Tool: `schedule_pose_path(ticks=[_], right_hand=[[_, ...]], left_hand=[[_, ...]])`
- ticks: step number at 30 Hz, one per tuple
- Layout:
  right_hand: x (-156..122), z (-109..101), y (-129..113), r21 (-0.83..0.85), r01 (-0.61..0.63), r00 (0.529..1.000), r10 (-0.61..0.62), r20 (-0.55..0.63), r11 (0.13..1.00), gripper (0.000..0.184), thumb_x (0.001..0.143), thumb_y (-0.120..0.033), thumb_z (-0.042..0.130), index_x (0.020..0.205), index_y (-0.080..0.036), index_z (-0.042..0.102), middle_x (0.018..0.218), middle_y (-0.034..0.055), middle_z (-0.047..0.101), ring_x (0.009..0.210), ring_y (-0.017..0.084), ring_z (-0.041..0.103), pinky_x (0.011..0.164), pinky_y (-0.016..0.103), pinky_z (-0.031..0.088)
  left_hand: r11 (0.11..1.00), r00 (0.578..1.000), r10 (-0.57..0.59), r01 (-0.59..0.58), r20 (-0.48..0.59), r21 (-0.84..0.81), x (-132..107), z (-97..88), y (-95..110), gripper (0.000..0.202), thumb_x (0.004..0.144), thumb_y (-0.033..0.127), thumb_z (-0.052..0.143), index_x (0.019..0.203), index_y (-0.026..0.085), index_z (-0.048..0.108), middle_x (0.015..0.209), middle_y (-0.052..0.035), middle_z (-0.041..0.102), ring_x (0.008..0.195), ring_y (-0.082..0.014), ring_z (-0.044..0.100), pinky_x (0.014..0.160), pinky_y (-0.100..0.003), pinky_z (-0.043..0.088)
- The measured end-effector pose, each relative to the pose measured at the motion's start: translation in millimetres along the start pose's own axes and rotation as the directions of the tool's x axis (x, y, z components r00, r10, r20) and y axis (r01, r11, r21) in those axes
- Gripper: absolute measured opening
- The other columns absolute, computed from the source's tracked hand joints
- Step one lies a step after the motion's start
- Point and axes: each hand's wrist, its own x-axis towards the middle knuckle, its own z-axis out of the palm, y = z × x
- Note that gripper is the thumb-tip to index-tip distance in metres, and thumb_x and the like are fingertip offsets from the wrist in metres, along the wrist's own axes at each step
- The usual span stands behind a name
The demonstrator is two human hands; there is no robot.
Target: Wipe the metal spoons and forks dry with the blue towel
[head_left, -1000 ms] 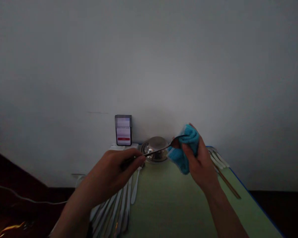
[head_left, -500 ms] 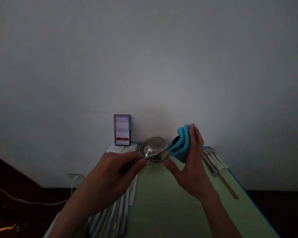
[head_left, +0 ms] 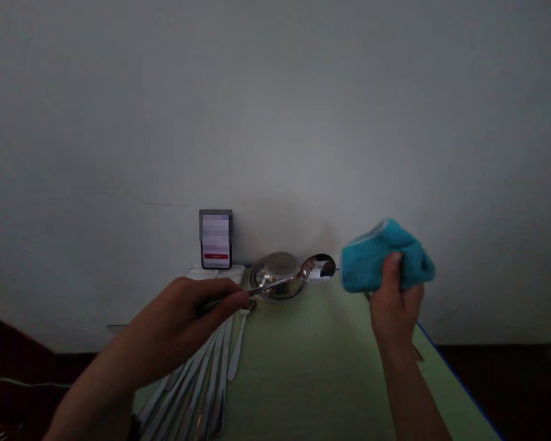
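Observation:
A shiny metal spoon [head_left: 318,268] is held by its handle in my left hand [head_left: 206,309], thumb and fingers closed on it. Its bowl points right, in front of an upturned metal bowl [head_left: 280,269] and a little past it. My right hand [head_left: 397,306] grips a folded turquoise cloth [head_left: 370,266], with the thumb pressed on its near side. A small gap separates the cloth from the spoon's tip.
Several pieces of metal cutlery [head_left: 201,383] lie in a row at the left of the green table [head_left: 298,373]. A fork [head_left: 237,346] lies beside them. A phone [head_left: 216,245] leans on the wall [head_left: 275,122] behind. Cutlery at the right is mostly hidden.
The cloth has come off the spoon's bowl and moved right with my right hand, which has turned. The spoon's bowl now shows fully. My left hand shifted slightly left.

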Motion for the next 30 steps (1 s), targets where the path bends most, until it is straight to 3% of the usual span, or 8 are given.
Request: schedule_pose_path(ticks=[2, 5, 7, 10, 12, 15, 20, 30], right_hand=[[-2.0, -1.5, -12.0, -0.046, 0.167, 0.977, -0.159, 0.140, 0.985, 0.044, 0.085, -0.038, 0.046, 0.127, -0.026, 0.041, 0.120, 0.0091, 0.048, 0.110, 0.024, 0.048, 0.094, 0.044, 0.038], [-6.2, 1.1, -22.3, 0.034, 0.314, 0.777, -0.278, 0.565, 0.949, 0.043, 0.085, -0.043, 0.044, 0.125, -0.028, 0.046, 0.132, 0.0078, 0.039, 0.119, 0.026, 0.040, 0.099, 0.046, 0.034], [-7.8, 4.6, -22.5, 0.093, 0.283, 0.710, -0.274, 0.648, 0.954, 0.040, 0.089, -0.044, 0.031, 0.118, -0.028, 0.054, 0.137, 0.0048, 0.035, 0.123, 0.025, 0.037, 0.101, 0.045, 0.032], [-8.5, 9.7, -18.5, 0.111, 0.128, 0.848, -0.167, 0.503, 0.986, 0.028, 0.090, -0.036, 0.036, 0.100, -0.026, 0.060, 0.130, 0.0038, 0.046, 0.116, 0.021, 0.045, 0.096, 0.042, 0.037], [-8.4, 11.8, -15.9, 0.111, -0.015, 0.906, -0.033, 0.422, 0.994, 0.031, 0.080, -0.033, 0.056, 0.110, -0.027, 0.051, 0.123, 0.0056, 0.052, 0.106, 0.021, 0.053, 0.089, 0.040, 0.045], [-7.1, 11.4, -13.9, 0.057, -0.178, 0.868, 0.130, 0.480, 0.982, 0.060, 0.066, -0.035, 0.070, 0.119, -0.025, 0.042, 0.107, 0.0056, 0.061, 0.087, 0.020, 0.060, 0.076, 0.037, 0.051], [-2.9, 6.7, -12.5, 0.038, -0.266, 0.797, 0.197, 0.571, 0.963, 0.024, 0.071, -0.039, 0.065, 0.087, -0.021, 0.061, 0.077, -0.0008, 0.066, 0.066, 0.016, 0.061, 0.061, 0.030, 0.052], [-12.4, 20.8, -3.4, 0.259, -0.460, 0.873, 0.379, 0.306, 0.850, 0.026, 0.076, -0.041, 0.058, 0.070, -0.016, 0.063, 0.054, -0.0033, 0.060, 0.048, 0.012, 0.055, 0.048, 0.024, 0.045]], left_hand=[[1.000, 1.000, 0.007, -0.007, 0.006, 0.003, 0.6, 0.2, -1.7, 0.031, 0.087, 0.041, 0.041, 0.075, 0.020, 0.061, 0.060, 0.0026, 0.060, 0.054, -0.0119, 0.054, 0.050, -0.020, 0.039], [1.000, 0.999, 0.008, -0.007, -0.033, 0.011, 1.2, -0.1, -2.6, 0.029, 0.086, 0.039, 0.043, 0.077, 0.020, 0.063, 0.059, 0.0024, 0.060, 0.052, -0.0119, 0.053, 0.047, -0.020, 0.039], [1.000, 0.997, 0.004, -0.003, -0.075, 0.018, 1.4, -0.7, -2.4, 0.028, 0.085, 0.039, 0.044, 0.078, 0.020, 0.064, 0.058, 0.0024, 0.061, 0.051, -0.0117, 0.052, 0.047, -0.020, 0.039], [0.999, 0.995, 0.016, -0.013, -0.095, 0.032, 1.8, -0.2, 0.8, 0.028, 0.084, 0.039, 0.046, 0.078, 0.021, 0.065, 0.057, 0.0026, 0.061, 0.049, -0.0110, 0.052, 0.045, -0.019, 0.038], [0.998, 0.994, 0.038, -0.033, -0.099, 0.050, 2.1, 1.8, 4.7, 0.027, 0.084, 0.039, 0.046, 0.078, 0.021, 0.065, 0.057, 0.0028, 0.062, 0.047, -0.0106, 0.053, 0.046, -0.020, 0.038], [0.994, 0.989, 0.090, -0.082, -0.120, 0.074, 2.2, 6.1, 9.9, 0.025, 0.085, 0.037, 0.047, 0.081, 0.021, 0.065, 0.058, 0.0028, 0.063, 0.047, -0.0101, 0.055, 0.047, -0.020, 0.038], [0.986, 0.982, 0.152, -0.143, -0.110, 0.081, 3.0, 9.3, 10.7, 0.023, 0.086, 0.036, 0.047, 0.084, 0.020, 0.065, 0.056, 0.0030, 0.063, 0.045, -0.0095, 0.055, 0.048, -0.021, 0.039], [0.991, 0.977, 0.126, -0.115, -0.171, 0.072, 6.2, 18.3, 25.8, 0.025, 0.086, 0.033, 0.047, 0.078, 0.018, 0.065, 0.051, 0.0041, 0.060, 0.041, -0.0079, 0.052, 0.044, -0.019, 0.035]])
